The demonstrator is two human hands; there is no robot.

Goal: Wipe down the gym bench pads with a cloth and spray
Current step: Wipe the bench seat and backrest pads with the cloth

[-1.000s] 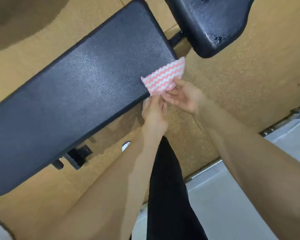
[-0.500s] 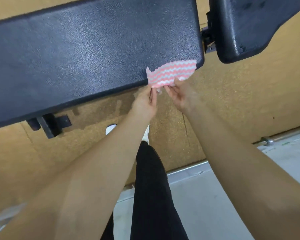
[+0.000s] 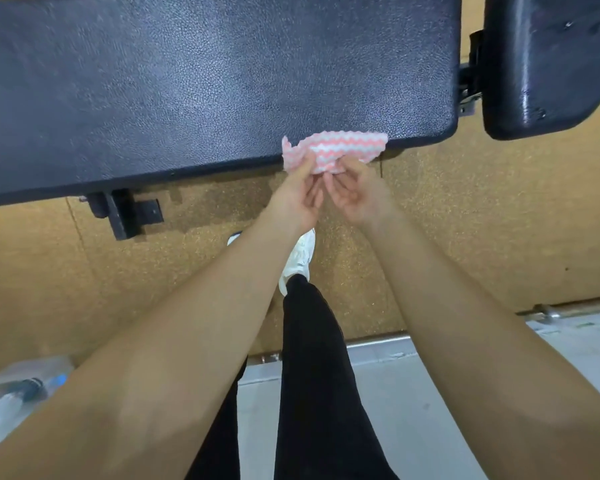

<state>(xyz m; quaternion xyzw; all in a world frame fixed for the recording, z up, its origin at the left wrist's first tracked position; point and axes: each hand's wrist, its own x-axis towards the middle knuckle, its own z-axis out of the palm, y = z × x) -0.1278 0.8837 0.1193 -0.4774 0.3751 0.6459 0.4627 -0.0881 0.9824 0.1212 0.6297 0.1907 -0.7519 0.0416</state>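
Observation:
A long black bench pad (image 3: 205,81) fills the top of the view, with a smaller black seat pad (image 3: 548,64) to its right across a gap. A pink and white zigzag cloth (image 3: 340,147) is held at the long pad's near right edge. My left hand (image 3: 298,199) pinches the cloth's left end with thumb and fingers. My right hand (image 3: 355,194) holds its lower right part with curled fingers. The cloth looks bunched and partly folded between the hands.
The bench's black metal bracket (image 3: 125,213) sticks out below the pad at left. The floor is tan speckled matting (image 3: 482,220), meeting pale tile at a metal strip (image 3: 378,341). A clear plastic bottle (image 3: 11,396) lies at lower left. My black-trousered leg and white shoe (image 3: 300,261) stand below the hands.
The view has swung so the bench pad runs level across the top. Both hands kept hold of the cloth, which has become more bunched and narrower.

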